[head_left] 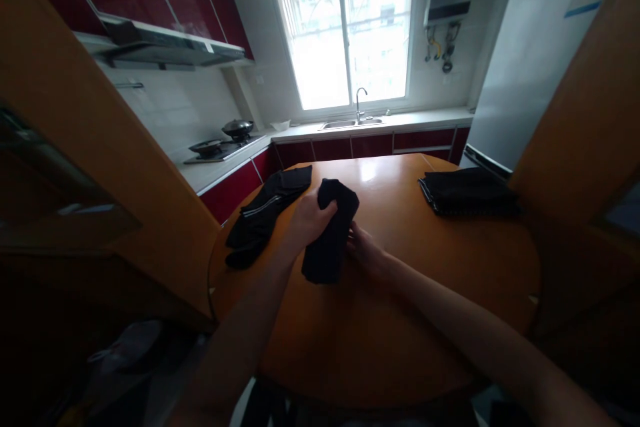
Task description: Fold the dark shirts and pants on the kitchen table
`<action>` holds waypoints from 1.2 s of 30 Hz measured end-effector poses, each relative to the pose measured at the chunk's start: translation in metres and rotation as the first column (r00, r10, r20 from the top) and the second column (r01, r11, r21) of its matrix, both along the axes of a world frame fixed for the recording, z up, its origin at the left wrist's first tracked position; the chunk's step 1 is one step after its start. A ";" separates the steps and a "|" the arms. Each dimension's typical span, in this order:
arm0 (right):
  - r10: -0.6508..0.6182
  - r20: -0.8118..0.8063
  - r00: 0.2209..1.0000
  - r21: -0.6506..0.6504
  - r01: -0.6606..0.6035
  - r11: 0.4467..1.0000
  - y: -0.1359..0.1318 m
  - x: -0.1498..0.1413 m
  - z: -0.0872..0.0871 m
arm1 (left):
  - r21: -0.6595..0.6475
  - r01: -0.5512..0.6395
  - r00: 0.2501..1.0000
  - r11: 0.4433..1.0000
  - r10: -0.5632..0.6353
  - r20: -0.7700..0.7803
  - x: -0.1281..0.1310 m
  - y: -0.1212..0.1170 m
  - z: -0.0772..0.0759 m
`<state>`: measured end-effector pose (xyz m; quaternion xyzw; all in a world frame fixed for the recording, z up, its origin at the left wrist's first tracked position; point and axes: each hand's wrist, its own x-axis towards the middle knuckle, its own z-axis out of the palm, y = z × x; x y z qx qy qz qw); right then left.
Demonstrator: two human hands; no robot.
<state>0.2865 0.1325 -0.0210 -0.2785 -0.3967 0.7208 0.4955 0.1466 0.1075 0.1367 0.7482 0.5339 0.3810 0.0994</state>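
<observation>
A folded dark cloth [330,240], thick and oblong, is held up over the middle of the round wooden table [400,213]. My left hand [314,217] is closed around its upper left side, thumb across the front face. At the cloth's right edge is my right hand [367,250], fingers loosely bent and a little apart; whether the fingertips touch the cloth is hard to tell. To the left lie dark garments [270,213] with thin white stripes, loosely spread. A folded black garment stack [467,192] rests at the table's right side.
Beyond the table runs a white counter [420,118] with a sink [340,125] and a faucet [359,103]. Pans [237,127] stand on the stove at left. Wooden door frames [165,213] flank the table, and a fridge [525,60] stands at right.
</observation>
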 end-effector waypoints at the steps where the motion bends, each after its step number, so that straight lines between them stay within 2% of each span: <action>1: 0.056 -0.070 0.996 0.008 -0.056 0.998 -0.002 0.005 0.006 | -0.039 0.047 0.998 0.998 -0.045 0.053 0.002 -0.001 0.012; 3: 0.146 -0.182 0.972 -0.014 -0.151 0.988 -0.003 0.019 0.017 | -0.155 0.137 0.969 0.978 -0.100 0.227 0.004 0.001 0.030; 5: 0.195 -0.191 0.962 -0.028 -0.204 0.979 -0.004 0.038 0.026 | -0.257 0.234 0.898 0.938 -0.107 0.427 0.002 0.008 0.040; 7: 0.104 -0.167 0.980 -0.018 -0.109 0.994 -0.003 0.060 0.033 | -0.300 0.304 0.827 0.904 -0.094 0.555 -0.002 0.017 0.040; 9: -0.081 -0.152 0.985 0.034 0.088 0.996 -0.002 0.085 0.037 | -0.292 0.353 0.791 0.889 -0.117 0.600 -0.003 0.028 0.032; 11: -0.251 -0.126 0.960 0.112 0.265 0.958 -0.003 0.112 0.040 | -0.243 0.402 0.771 0.883 -0.184 0.609 0.001 0.040 0.014; 13: -0.376 -0.064 0.924 0.200 0.381 0.902 -0.007 0.143 0.042 | -0.164 0.440 0.756 0.883 -0.266 0.599 0.015 0.052 -0.010; 16: -0.563 0.057 0.825 0.330 0.516 0.790 -0.014 0.196 0.048 | -0.025 0.469 0.742 0.883 -0.379 0.553 0.052 0.070 -0.047; 18: -0.654 0.134 0.745 0.395 0.565 0.724 -0.017 0.233 0.053 | 0.061 0.495 0.721 0.867 -0.449 0.529 0.087 0.081 -0.065; 21: -0.728 0.210 0.652 0.452 0.595 0.664 -0.015 0.290 0.064 | 0.152 0.528 0.670 0.835 -0.520 0.530 0.145 0.101 -0.079; 25: -0.801 0.270 0.534 0.464 0.657 0.594 0.008 0.359 0.080 | 0.188 0.586 0.560 0.789 -0.561 0.610 0.223 0.139 -0.085; 29: -0.823 0.334 0.459 0.481 0.668 0.568 0.046 0.410 0.096 | 0.129 0.661 0.415 0.740 -0.503 0.758 0.287 0.183 -0.091; 32: -0.796 0.432 0.423 0.430 0.679 0.595 0.081 0.434 0.101 | -0.023 0.739 0.338 0.673 -0.341 0.877 0.321 0.214 -0.092; 34: -0.752 0.519 0.406 0.346 0.705 0.619 0.106 0.444 0.098 | -0.179 0.764 0.362 0.620 -0.181 0.914 0.336 0.233 -0.094; 36: -0.700 0.608 0.376 0.251 0.745 0.618 0.131 0.449 0.090 | -0.337 0.750 0.429 0.570 -0.030 0.903 0.346 0.248 -0.098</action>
